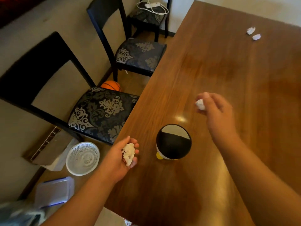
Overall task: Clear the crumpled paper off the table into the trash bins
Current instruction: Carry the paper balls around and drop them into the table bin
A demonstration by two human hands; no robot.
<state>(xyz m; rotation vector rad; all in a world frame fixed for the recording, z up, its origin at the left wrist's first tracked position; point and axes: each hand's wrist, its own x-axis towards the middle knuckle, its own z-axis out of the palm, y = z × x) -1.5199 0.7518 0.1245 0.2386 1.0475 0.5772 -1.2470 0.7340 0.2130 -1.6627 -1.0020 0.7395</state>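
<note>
Glossy brown wooden bench (211,66): two white crumpled paper scraps (256,37) remain far beyond the round black tabletop bin (172,144). Left grip (114,163), beside the bin, clasps a white paper wad (129,154); right grip (216,110), beyond the bin, pinches a second wad (200,104). Neither is binned yet.

A near chair (101,111) and a second chair (140,56), both dark-framed with floral-patterned seats, stand in a row. An orange basketball (110,85) lies on the floor (135,79) between them. A third chair (146,17) behind carries a white power strip (152,4) and its looped cord. A lidded plastic container (54,191) sits on the floor.
</note>
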